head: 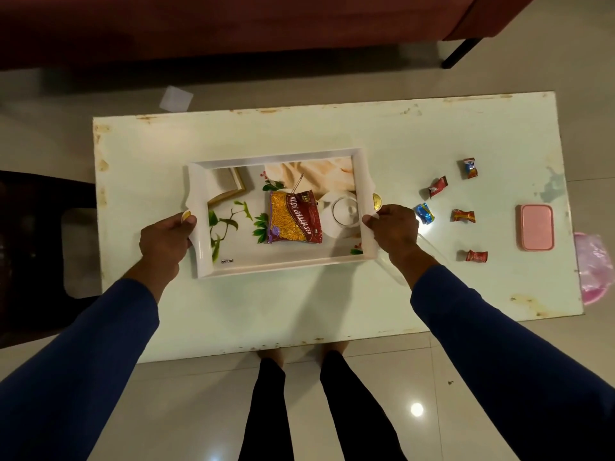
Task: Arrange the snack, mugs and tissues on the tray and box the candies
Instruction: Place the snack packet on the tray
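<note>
Both hands on tray [279, 266] at table [432, 134] centre, left hand [166, 239] gripping left handle, right hand [392, 229] gripping right; rigid and probably light, snack packet [294, 217] loose inside, likely slides, so keep level.

A pale table [233, 311] is carrying a white tray [283, 266] near its middle, five wrapped candies [463, 215] lying scattered to the right, and a pink box [536, 227] beyond them.

snack packet [294, 217] says "ALOO BHUJIA SEV" plus a "10", tray [279, 266] has a tiny unreadable logo at 7 o'clock
</note>
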